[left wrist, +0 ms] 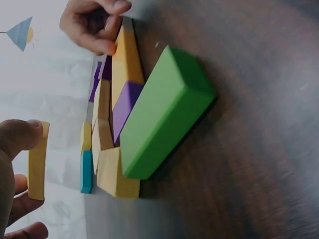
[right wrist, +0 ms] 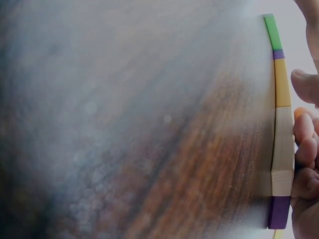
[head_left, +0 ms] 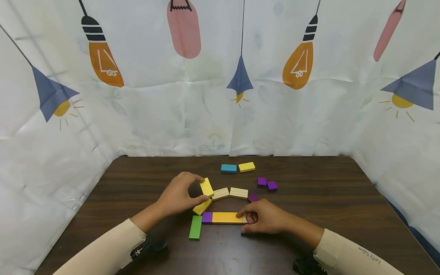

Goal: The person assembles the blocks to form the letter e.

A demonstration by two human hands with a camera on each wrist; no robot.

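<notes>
My left hand (head_left: 178,193) pinches a yellow block (head_left: 206,187) between thumb and index finger. In the left wrist view that yellow block (left wrist: 37,162) is held apart from the blocks on the table. Another yellow block (head_left: 202,207) lies below it, beside two plain wooden blocks (head_left: 238,193). In front runs a row: a green block (head_left: 195,228), a purple block (head_left: 207,218), an orange-yellow block (head_left: 227,218) and a plain wooden block (right wrist: 283,149). My right hand (head_left: 266,217), fingers curled, grips at this wooden block, largely covering it; its index fingertip touches the orange-yellow block.
A blue block (head_left: 228,168) and a yellow block (head_left: 246,167) lie towards the table's back edge. Two purple blocks (head_left: 262,181) sit at the right, with another purple block (head_left: 253,198) partly behind the right hand. A patterned curtain (head_left: 220,126) hangs behind the dark wooden table (head_left: 144,168).
</notes>
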